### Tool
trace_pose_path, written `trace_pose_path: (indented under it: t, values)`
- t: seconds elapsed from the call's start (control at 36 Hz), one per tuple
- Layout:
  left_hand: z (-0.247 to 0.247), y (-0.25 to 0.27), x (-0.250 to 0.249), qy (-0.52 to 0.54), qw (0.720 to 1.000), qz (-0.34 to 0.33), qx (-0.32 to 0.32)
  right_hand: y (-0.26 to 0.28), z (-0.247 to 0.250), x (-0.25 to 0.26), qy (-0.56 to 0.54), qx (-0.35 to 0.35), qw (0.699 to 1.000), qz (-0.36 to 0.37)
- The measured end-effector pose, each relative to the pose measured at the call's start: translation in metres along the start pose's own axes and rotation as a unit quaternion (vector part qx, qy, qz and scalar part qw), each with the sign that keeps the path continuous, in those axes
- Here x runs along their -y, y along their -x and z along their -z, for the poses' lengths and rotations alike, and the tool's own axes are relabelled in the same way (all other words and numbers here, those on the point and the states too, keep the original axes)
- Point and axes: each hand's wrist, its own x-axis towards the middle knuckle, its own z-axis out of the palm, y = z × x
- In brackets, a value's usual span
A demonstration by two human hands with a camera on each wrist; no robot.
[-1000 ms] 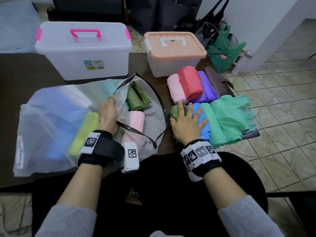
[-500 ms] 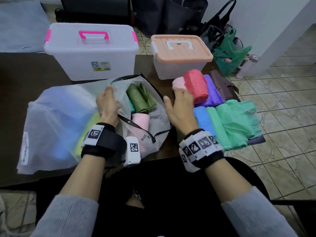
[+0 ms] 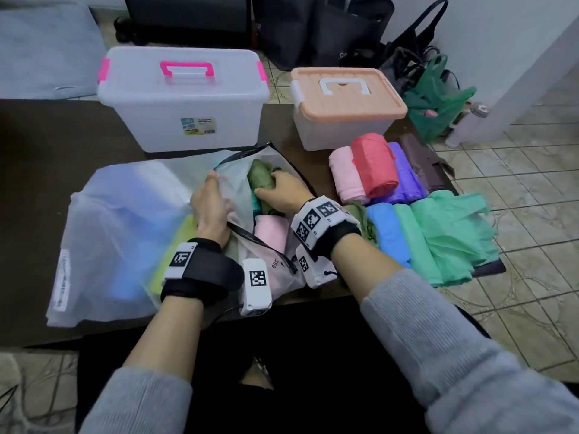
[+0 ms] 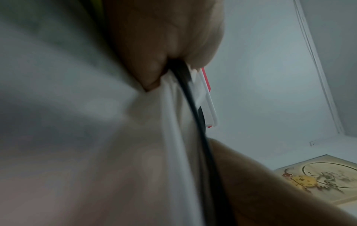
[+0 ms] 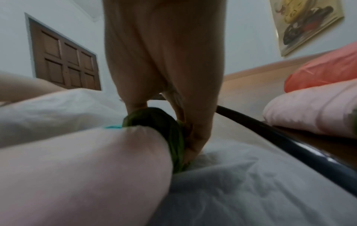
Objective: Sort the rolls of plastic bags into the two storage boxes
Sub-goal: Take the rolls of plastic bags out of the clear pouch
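A frosted zip pouch (image 3: 125, 233) lies on the dark table (image 3: 47, 136) with its mouth held wide. My left hand (image 3: 208, 198) pinches the pouch's upper edge by the black zip (image 4: 185, 85). My right hand (image 3: 275, 191) reaches inside and grips an olive green roll (image 3: 261, 180) (image 5: 154, 119). A pink roll (image 3: 271, 233) and a teal one (image 3: 255, 205) lie beside it in the pouch. To the right lie pink (image 3: 344, 173), red (image 3: 374, 164), purple (image 3: 407, 177), blue (image 3: 388, 233) and mint green (image 3: 445, 236) rolls. Both boxes stand shut: a clear one with pink handle (image 3: 185, 98) and a peach-lidded one (image 3: 344, 104).
A brown wallet-like item (image 3: 423, 161) lies by the purple roll near the table's right edge. Dark bags (image 3: 329, 29) and a green plastic bag (image 3: 435, 101) sit on the tiled floor behind. A bottle (image 3: 466, 123) stands by the wall.
My right hand left the loose rolls on the right, crossed to the left and went into the pouch, where it now grips the olive green roll. The left hand kept hold of the pouch edge.
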Motion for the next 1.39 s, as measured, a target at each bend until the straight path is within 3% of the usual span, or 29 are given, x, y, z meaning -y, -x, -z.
trace_pose_path:
  t: [0.11,0.22,0.31,0.39,0.47,0.58,0.75,0.83,0.92,1.08,1.39]
  values:
    - [-0.001,0.002,-0.001,0.014,1.000,0.007,-0.002,0.001,0.010,-0.005,-0.072,0.000,0.997,0.010]
    - [-0.002,0.004,-0.002,0.018,1.000,0.004,-0.005,0.010,0.023,-0.015,-0.215,-0.023,0.975,-0.042]
    - [-0.002,0.004,-0.002,0.023,1.000,0.004,-0.005,0.023,0.035,-0.024,-0.330,-0.038,0.938,-0.095]
    - [-0.002,0.004,-0.002,0.026,1.000,0.005,-0.001,0.039,0.049,-0.037,-0.454,0.016,0.883,-0.118]
    - [-0.001,0.001,-0.001,0.030,0.999,0.017,-0.001,0.055,0.064,-0.051,-0.534,0.049,0.839,-0.089]
    - [0.000,0.001,0.000,0.030,0.999,0.016,-0.006,0.074,0.092,-0.069,-0.578,0.016,0.814,-0.056]
    - [-0.002,0.002,0.000,0.035,0.999,0.000,-0.010,0.070,0.136,-0.101,-0.532,-0.218,0.817,-0.041]
    - [-0.002,0.001,0.000,0.022,1.000,-0.008,-0.010,0.062,0.155,-0.118,-0.432,-0.336,0.834,-0.072]
    - [-0.002,-0.001,0.001,0.015,1.000,-0.007,-0.013,0.049,0.166,-0.136,-0.313,-0.400,0.855,-0.107]
    - [-0.002,-0.002,0.002,0.020,1.000,-0.001,-0.011,0.037,0.166,-0.149,-0.155,-0.366,0.907,-0.142]
    - [-0.004,-0.005,0.005,0.038,0.999,0.002,-0.008,0.022,0.157,-0.142,-0.115,-0.263,0.942,-0.174]
